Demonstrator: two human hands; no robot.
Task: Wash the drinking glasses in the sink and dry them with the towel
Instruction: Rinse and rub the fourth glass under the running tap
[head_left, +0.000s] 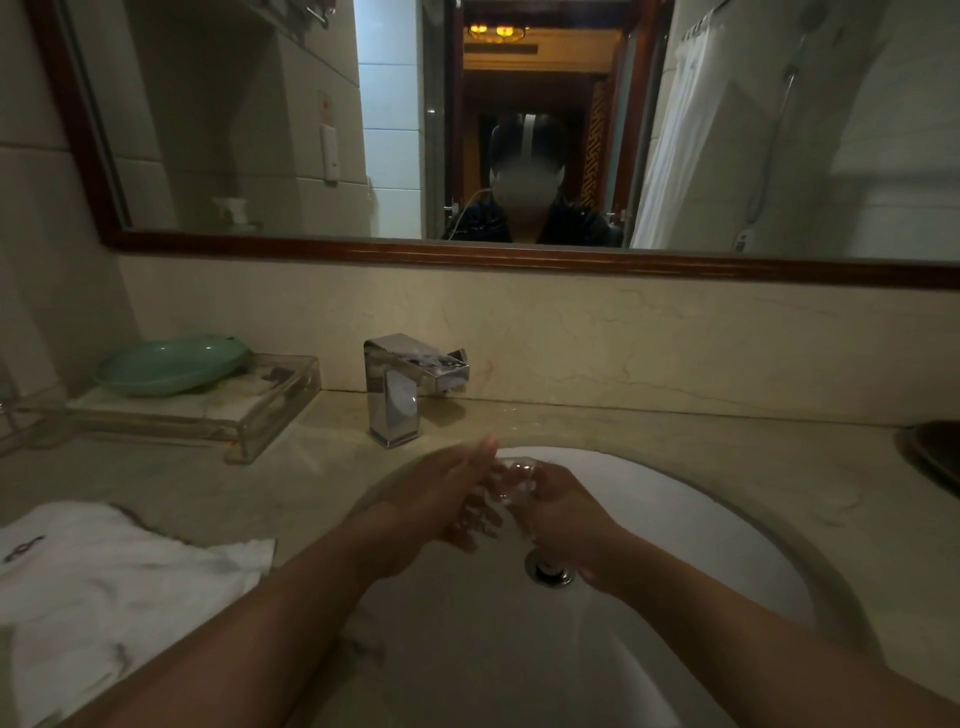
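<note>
Both hands were over the sink (675, 519): the right hand (566, 506) gripped a glass (511, 480), while the left hand (441, 501) was flat, its straight fingers (480, 460) touching the glass. A towel (104, 587) lay on the table (649, 431), left of the sink.

I see everything dim and yellowish, amber ceiling lamps (496, 31) glowing in the dark wood-framed mirror (234, 130) at twelve o'clock, glints on the square chrome faucet (395, 395), edges bowed at three and nine o'clock.
</note>
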